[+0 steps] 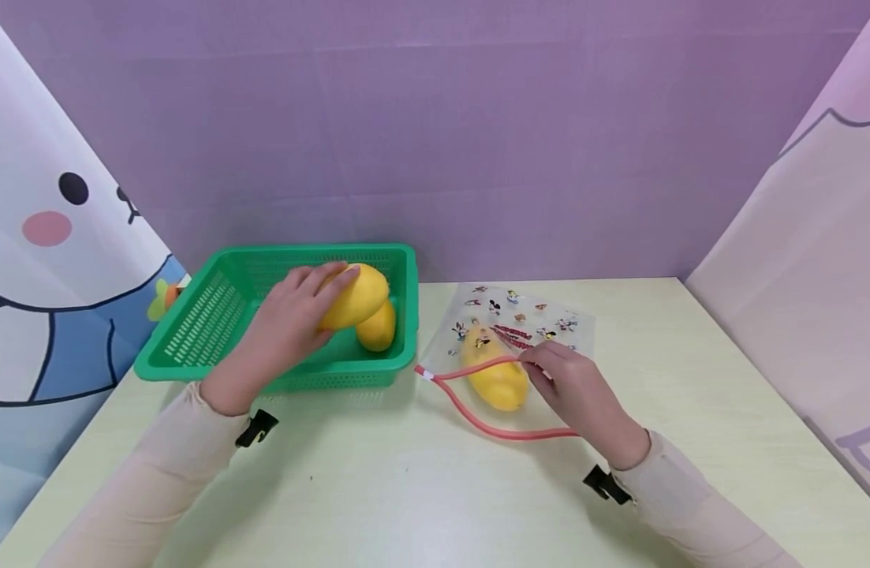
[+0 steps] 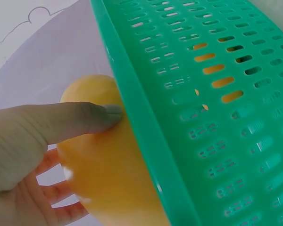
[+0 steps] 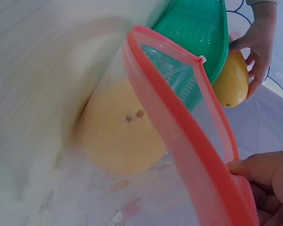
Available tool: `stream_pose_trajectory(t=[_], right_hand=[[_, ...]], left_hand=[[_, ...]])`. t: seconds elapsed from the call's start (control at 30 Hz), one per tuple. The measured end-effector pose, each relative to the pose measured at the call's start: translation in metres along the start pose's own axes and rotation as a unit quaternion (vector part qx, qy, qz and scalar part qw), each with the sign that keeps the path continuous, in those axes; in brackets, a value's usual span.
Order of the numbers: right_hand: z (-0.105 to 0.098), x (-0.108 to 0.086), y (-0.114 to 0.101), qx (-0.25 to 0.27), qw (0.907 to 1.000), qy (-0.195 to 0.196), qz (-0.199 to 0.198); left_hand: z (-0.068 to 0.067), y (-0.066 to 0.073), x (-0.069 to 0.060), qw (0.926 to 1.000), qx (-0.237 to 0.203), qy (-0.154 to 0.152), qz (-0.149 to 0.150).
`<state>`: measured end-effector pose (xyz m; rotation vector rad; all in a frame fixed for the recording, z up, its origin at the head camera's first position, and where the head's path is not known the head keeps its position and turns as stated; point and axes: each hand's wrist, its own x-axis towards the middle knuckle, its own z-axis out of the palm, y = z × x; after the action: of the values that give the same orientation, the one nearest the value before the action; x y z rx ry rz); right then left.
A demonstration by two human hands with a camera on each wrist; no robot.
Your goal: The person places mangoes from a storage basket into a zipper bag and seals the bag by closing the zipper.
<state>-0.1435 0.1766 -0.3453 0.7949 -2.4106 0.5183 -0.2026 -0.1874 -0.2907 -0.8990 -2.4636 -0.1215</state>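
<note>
My left hand (image 1: 289, 315) grips a yellow mango (image 1: 360, 296) at the right side of the green basket (image 1: 264, 368), thumb on one side and fingers round the other. In the left wrist view the basket's rim hides part of the held mango (image 2: 108, 174). Lower in the basket lies a second mango (image 1: 378, 327). With thumb and fingers, my right hand (image 1: 573, 386) pinches the red zip edge (image 3: 184, 150) of a clear printed bag (image 1: 541, 315), whose mouth gapes. Inside the bag rests another yellow mango (image 1: 502, 383).
The basket and bag stand side by side on a pale table (image 1: 435, 489), close to a purple cloth backdrop (image 1: 442, 142). Printed cloth panels rise at the left and right. A black clip (image 1: 257, 427) hangs by each wrist.
</note>
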Motion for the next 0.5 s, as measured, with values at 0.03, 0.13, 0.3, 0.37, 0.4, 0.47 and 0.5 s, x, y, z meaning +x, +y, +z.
stream_pose_trajectory(t=[0.03, 0.13, 0.3, 0.37, 0.4, 0.47, 0.5], right_hand=[[0.000, 0.000, 0.000, 0.000, 1.0000, 0.001, -0.001], [0.000, 0.000, 0.001, 0.000, 1.0000, 0.000, 0.000], [0.000, 0.001, 0.001, 0.000, 0.9999, -0.008, 0.009], [0.000, 0.001, 0.002, 0.001, 0.9999, -0.010, 0.011], [0.000, 0.001, 0.002, 0.002, 0.9999, -0.010, 0.011], [0.000, 0.001, 0.002, 0.002, 0.9999, -0.010, 0.010], [0.000, 0.000, 0.002, 0.002, 0.9999, -0.009, 0.009]], left_hand=[[0.000, 0.001, 0.000, 1.0000, 0.003, 0.002, 0.001], [0.000, 0.003, 0.001, 0.9999, 0.008, 0.007, 0.005], [-0.001, 0.007, 0.003, 0.9998, 0.011, 0.012, 0.011], [-0.001, 0.009, 0.003, 0.9997, 0.012, 0.014, 0.014], [-0.002, 0.011, 0.003, 0.9997, 0.013, 0.015, 0.016], [-0.002, 0.013, 0.003, 0.9995, 0.014, 0.021, 0.021], [-0.002, 0.014, 0.003, 0.9994, 0.015, 0.023, 0.022]])
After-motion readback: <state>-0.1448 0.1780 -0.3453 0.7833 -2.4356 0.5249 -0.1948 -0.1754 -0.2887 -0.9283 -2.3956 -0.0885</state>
